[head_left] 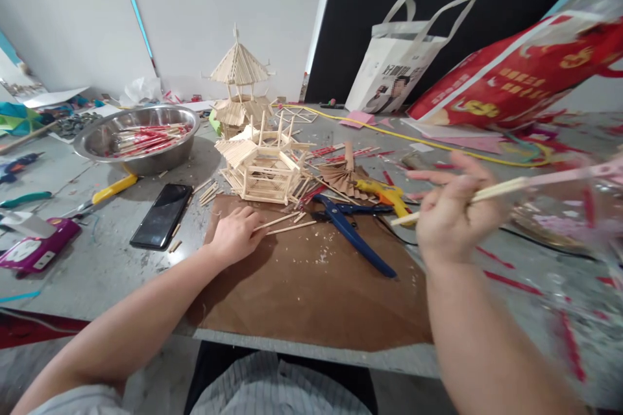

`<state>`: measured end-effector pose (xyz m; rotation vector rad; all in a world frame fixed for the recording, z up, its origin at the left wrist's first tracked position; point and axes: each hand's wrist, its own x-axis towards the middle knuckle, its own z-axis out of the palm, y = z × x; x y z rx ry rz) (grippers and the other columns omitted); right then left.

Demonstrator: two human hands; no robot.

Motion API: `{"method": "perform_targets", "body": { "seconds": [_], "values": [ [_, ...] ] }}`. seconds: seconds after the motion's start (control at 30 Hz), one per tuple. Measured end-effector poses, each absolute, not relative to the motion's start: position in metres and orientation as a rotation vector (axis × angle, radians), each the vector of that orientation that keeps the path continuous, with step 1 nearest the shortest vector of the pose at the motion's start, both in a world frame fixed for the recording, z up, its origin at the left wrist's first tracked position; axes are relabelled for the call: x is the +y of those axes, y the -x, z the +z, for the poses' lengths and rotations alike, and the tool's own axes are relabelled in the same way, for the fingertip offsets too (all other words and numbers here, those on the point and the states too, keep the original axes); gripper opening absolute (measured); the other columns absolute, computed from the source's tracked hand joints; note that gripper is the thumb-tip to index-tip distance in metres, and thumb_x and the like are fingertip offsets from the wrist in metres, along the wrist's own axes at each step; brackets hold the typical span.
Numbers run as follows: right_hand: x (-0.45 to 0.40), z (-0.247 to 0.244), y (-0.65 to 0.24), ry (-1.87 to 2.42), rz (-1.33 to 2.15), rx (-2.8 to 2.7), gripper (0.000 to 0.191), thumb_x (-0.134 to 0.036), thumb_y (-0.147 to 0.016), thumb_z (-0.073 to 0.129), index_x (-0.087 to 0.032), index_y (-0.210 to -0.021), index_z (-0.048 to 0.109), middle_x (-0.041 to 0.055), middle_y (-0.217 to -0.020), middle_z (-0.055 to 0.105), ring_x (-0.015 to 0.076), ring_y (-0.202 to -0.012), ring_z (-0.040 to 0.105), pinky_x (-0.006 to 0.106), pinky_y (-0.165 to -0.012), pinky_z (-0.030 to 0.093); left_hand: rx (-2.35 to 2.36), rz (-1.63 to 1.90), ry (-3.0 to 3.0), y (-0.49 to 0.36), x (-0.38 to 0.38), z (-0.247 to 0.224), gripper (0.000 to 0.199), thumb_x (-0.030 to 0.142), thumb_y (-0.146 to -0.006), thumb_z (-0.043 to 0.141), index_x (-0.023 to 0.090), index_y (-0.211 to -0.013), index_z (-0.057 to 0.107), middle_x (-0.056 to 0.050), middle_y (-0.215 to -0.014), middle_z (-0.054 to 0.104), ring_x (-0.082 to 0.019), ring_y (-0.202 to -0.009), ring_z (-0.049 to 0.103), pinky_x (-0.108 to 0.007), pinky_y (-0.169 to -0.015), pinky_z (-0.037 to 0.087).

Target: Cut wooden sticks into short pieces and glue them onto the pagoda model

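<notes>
Right of the blue-handled cutter, the right hand grips slim pale wooden sticks — left of the cutter, the left hand, grip unclear.

Beyond your left grip stands the stick model; left of that grip lie the phone and, farther off, the bowl. The pliers lie left of your right grip.

The front stick model is pale cream, the mat plain brown, the worktop grey. The cutters are blue-handled, the glue gun yellow, the phone black. The pale grey shirt is striped.
</notes>
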<state>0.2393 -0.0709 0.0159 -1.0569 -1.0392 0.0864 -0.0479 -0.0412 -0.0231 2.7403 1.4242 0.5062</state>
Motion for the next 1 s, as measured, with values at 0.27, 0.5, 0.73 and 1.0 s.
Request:
{"method": "perform_targets", "body": {
  "seconds": [0.27,0.5,0.73,1.0],
  "values": [
    [-0.069,-0.005,-0.19,0.837,0.566,-1.072,0.055,-0.062,-0.076,0.032,-0.019,-0.057,0.06,-0.0033,-0.037,0.035,0.0074,-0.034,0.036,0.021,-0.034,0.026,1.562,0.143,-2.779,0.046,-0.039,-0.022,0.03,0.047,-0.079,0.042,0.019,-0.084,0.053,-0.005,-0.093,0.054,-0.018,-0.089,0.048,-0.026,-0.066,0.038],
    [-0.059,-0.02,-0.176,1.059,1.334,-0.877,0.045,-0.061,-0.065,0.053,-0.016,-0.066,0.057,-0.0054,-0.046,0.044,0.0079,-0.031,0.045,0.024,-0.033,0.042,1.596,0.16,-2.738,0.046,-0.034,-0.024,0.025,0.041,-0.082,0.04,0.02,-0.085,0.054,-0.005,-0.091,0.057,-0.018,-0.089,0.05,-0.027,-0.069,0.039],
    [-0.062,-0.026,-0.163,1.029,1.603,-0.861,0.038,-0.052,-0.068,0.057,-0.014,-0.064,0.057,-0.001,-0.053,0.056,0.0106,-0.045,0.056,0.026,-0.05,0.051,1.137,0.454,-2.613,0.041,-0.051,-0.011,0.037,0.04,-0.087,0.024,0.017,-0.096,0.053,-0.005,-0.089,0.06,-0.014,-0.084,0.055,-0.024,-0.073,0.04],
    [-0.063,-0.03,-0.161,1.007,1.685,-0.849,0.032,-0.044,-0.077,0.05,-0.013,-0.077,0.059,0.0033,-0.062,0.061,0.0126,-0.055,0.061,0.025,-0.053,0.051,1.2,0.25,-2.579,0.039,-0.051,-0.016,0.03,0.037,-0.086,0.031,0.018,-0.079,0.053,-0.001,-0.071,0.06,-0.012,-0.063,0.055,-0.021,-0.056,0.036]
  ]
}}
